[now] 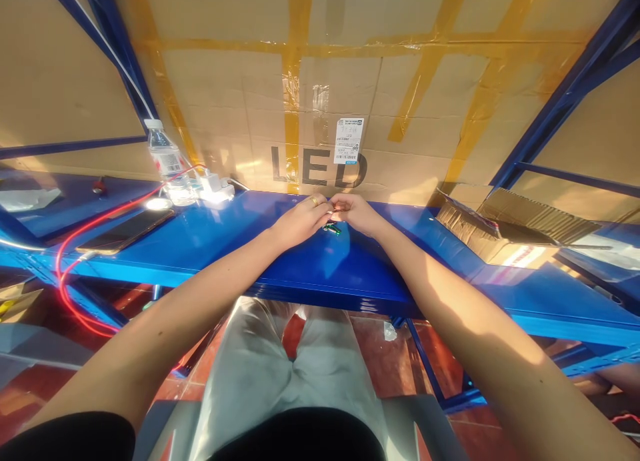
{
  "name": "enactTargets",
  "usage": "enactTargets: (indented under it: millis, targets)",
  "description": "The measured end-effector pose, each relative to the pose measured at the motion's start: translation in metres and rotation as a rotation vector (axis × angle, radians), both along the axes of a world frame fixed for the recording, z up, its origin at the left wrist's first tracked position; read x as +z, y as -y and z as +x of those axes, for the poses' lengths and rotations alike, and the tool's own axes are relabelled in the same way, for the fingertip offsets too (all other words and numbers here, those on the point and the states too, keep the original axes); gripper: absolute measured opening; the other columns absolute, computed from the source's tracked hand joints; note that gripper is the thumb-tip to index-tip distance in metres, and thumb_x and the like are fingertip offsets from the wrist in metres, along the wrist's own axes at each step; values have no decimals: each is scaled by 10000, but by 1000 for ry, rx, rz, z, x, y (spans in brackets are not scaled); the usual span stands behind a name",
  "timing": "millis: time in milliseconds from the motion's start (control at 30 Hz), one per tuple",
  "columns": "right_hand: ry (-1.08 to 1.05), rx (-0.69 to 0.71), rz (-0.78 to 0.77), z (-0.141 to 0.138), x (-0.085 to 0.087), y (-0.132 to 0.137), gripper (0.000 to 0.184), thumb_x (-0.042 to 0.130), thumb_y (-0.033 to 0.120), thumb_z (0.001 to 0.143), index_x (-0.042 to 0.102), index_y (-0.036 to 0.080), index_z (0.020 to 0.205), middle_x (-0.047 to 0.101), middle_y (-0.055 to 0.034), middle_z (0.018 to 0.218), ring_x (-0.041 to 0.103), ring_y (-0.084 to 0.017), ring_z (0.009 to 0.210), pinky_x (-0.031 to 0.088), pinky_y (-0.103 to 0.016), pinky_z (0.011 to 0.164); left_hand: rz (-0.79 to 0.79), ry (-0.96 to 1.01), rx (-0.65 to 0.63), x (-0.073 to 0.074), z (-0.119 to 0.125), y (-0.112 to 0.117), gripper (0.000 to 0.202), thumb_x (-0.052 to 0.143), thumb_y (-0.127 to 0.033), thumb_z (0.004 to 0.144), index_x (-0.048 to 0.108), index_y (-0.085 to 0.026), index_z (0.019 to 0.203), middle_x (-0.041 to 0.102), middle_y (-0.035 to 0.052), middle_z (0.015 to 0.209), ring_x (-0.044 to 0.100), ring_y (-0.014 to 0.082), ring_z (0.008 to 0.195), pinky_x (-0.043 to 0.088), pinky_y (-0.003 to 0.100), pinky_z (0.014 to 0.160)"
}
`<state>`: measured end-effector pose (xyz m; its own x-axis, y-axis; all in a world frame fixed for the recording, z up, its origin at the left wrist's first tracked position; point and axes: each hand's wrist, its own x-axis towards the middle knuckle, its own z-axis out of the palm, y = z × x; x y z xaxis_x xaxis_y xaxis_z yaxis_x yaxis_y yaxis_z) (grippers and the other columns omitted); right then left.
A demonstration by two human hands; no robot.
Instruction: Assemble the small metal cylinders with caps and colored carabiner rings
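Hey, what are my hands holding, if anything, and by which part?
Can't tell: your left hand and right hand are close together, hiding any hold between them. A small green item shows just below; whether it's gripped is unclear.

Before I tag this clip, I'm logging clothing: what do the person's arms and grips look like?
The left grip, an ungloved hand, wears a golden ring; the right grip, also ungloved, shows none. A black sleeve shows on the left arm; the visible right arm is bare.

Black top, black short sleeve ending above left elbow. Loose, creased pale grey trousers. Gold-coloured ring on left hand.
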<state>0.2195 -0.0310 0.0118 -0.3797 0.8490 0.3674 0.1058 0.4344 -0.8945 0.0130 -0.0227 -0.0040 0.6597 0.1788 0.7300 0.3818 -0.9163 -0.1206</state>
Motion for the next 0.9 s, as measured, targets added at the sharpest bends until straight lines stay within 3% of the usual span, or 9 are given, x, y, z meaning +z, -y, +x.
enactTargets:
  millis: [700, 900]
  targets:
    - [-14, 14, 14, 3, 0, -2, 224, 753, 189, 595, 668, 194, 802, 634, 19, 745, 581, -166, 749, 493, -325, 748, 21, -15, 20, 1, -1, 1, 239, 439, -300, 1083, 644, -193, 1022, 636, 109, 1022, 641, 234, 1015, 566, 388, 901]
    - [-34, 17, 1, 3, -1, -2, 251, 780, 212, 578, 670, 199, 804, 646, 21, 757, 578, -161, 753, 479, -313, 727, -89, 20, 24, 2, 2, 8, 162, 506, -265, 1037, 645, -192, 996, 649, 106, 1031, 651, 235, 1006, 555, 400, 911]
